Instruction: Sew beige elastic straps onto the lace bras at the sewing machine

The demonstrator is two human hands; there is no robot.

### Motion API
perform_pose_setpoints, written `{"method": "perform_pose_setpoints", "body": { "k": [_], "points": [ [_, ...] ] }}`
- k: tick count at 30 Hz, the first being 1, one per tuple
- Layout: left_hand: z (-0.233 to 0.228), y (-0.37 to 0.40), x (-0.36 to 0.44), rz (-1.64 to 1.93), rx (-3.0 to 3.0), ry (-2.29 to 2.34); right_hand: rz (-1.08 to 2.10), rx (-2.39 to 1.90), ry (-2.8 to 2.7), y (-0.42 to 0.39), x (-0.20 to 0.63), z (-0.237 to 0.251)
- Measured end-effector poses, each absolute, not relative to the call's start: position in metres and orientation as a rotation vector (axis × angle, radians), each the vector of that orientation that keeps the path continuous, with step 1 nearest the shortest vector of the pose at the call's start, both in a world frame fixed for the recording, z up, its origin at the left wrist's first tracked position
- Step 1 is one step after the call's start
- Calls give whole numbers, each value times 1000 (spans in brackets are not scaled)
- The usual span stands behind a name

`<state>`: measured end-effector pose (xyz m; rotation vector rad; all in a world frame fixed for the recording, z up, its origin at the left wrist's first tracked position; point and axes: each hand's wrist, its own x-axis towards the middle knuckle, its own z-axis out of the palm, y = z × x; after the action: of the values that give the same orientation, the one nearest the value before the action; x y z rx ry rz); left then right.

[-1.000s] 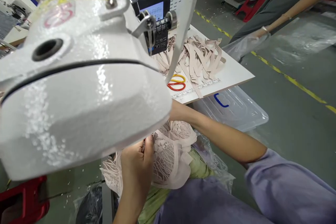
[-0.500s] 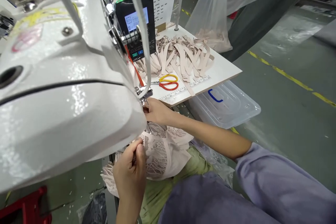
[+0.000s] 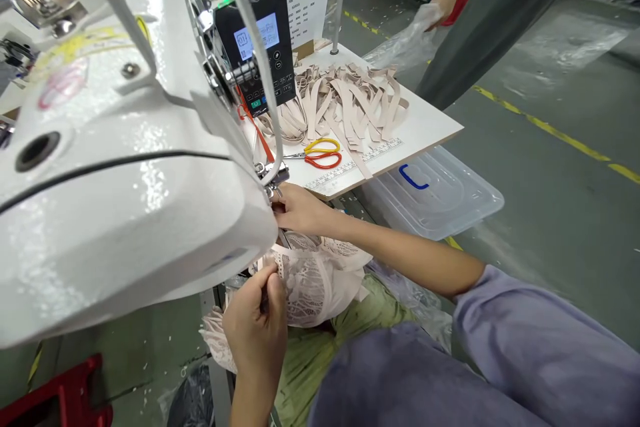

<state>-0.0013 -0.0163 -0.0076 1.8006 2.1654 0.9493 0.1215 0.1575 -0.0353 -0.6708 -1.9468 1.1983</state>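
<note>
A pale pink lace bra [image 3: 305, 287] hangs over the front of the white sewing machine [image 3: 165, 240], above my lap. My left hand [image 3: 257, 320] is closed, thumb and forefinger pinching the bra's edge below the machine head. Close under the needle area, my right hand [image 3: 303, 210] is closed, its fingertips partly hidden by the machine head. A thin metal piece [image 3: 285, 239] sticks out below that hand; its kind and what the fingers grip do not show clearly.
On the white table [image 3: 430, 123] lie a heap of beige straps [image 3: 350, 103] and scissors [image 3: 323, 153] with yellow and red handles. A control panel [image 3: 260, 47] stands beside them. Below is a lidded plastic box [image 3: 445, 193]. Another person's hand [image 3: 443, 3] holds clear plastic.
The other person's clear bag has moved up and away from the table, and that person's hand now shows. My left hand and the bra have shifted slightly right in view.
</note>
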Motion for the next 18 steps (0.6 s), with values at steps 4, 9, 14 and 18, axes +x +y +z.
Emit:
{"method": "perform_pose_setpoints", "body": {
  "k": [4, 9, 14, 18],
  "points": [
    [-9, -18, -1, 947, 1787, 2175, 1151, -660, -1957, 159, 123, -40],
    [-14, -21, -1, 954, 1712, 2232, 1109, -661, -1952, 159, 125, -45],
    [-20, -26, -8, 898, 1611, 2320, 1059, -675, -1937, 157, 128, -45],
    [-24, -22, -4, 946, 1902, 2359, 1061, -690, -1921, 153, 129, -42]
  ]
}}
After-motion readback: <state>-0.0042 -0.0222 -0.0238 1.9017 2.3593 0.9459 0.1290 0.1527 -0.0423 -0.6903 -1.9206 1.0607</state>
